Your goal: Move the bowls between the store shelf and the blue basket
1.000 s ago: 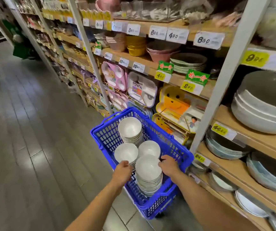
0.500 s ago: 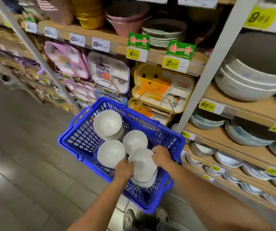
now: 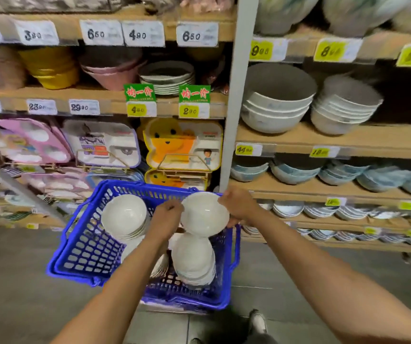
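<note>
Fingers of your left hand (image 3: 168, 214) and right hand (image 3: 236, 207) curl onto opposite rims of the white bowl (image 3: 204, 216), held just above the stacked bowls (image 3: 194, 259) in the blue basket (image 3: 75, 247); it looks hard, slick and chippable, so support it beneath both edges.

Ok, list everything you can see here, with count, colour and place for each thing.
blue basket: one, blue, before the shelves.
bowl stacks: at least three, white, in the basket.
held bowl: one showing, white, above the basket.
large bowls: two stacks, grey-white, right shelf.
blue bowls: several stacks, pale blue, shelf below those.
divided trays: three in front, pink, lilac, yellow, behind the basket.
yellow bowls: one stack, yellow, upper left shelf.
pink bowls: one stack, pink, beside the yellow.
left grip: holds the held bowl's left rim.
right grip: holds its right rim.
</note>
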Tool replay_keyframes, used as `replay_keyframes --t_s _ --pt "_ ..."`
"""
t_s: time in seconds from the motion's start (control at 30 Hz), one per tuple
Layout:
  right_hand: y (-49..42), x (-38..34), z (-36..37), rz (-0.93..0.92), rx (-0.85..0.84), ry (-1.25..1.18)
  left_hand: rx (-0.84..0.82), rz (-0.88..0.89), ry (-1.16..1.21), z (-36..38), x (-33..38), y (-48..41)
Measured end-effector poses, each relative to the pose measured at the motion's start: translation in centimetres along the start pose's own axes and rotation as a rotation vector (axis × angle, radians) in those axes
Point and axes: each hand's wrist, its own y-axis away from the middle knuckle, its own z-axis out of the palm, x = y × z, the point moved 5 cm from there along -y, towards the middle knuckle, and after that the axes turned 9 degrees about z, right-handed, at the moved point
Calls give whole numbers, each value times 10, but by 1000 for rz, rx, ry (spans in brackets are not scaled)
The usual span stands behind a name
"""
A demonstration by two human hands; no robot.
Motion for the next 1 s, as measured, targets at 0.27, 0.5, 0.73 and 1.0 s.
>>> replay_keyframes --t_s 0.27,0.5,0.73,1.0 --pt "58 33 -126 -41 178 -377 -292 250 222 89 106 28" --pt "108 115 -241 -18 296 -557 -543 150 383 227 144 71" --pt "144 220 -346 -52 337 -744 -504 112 386 374 176 108" --pt "140 304 -424 -135 203 -878 -509 104 312 498 203 123"
